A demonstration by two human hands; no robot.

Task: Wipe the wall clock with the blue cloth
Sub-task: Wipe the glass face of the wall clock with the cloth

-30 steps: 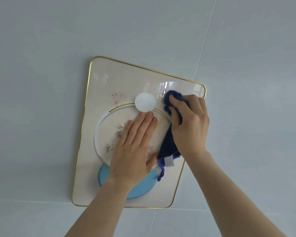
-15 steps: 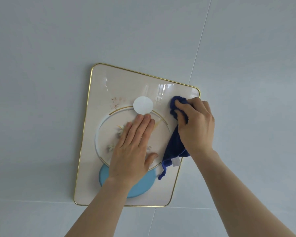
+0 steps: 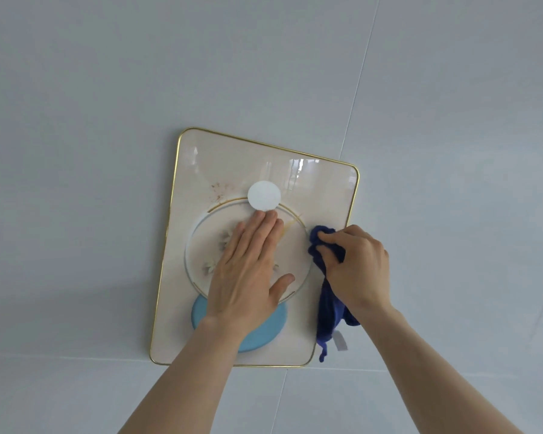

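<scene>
Clock (image 3: 320,195) centre frame, hung on pale wall (image 3: 107,120), gold-rimmed rounded rectangle, tilted in view. Left hand (image 3: 248,270) flat on round dial, fingers straight and together, thumb out, holding nothing; likely bracing clock so it doesn't swing under wiping. Right hand (image 3: 358,267) curled tight round bunched cloth (image 3: 326,311), pressing it on clock's right edge, mid height; loose tail with white tag hangs toward lower right corner. Count: 1 clock, 1 cloth, 2 hands, 1 white disc (image 3: 263,195) above dial, 1 light-blue disc (image 3: 264,333) below it, part hidden by left wrist.
</scene>
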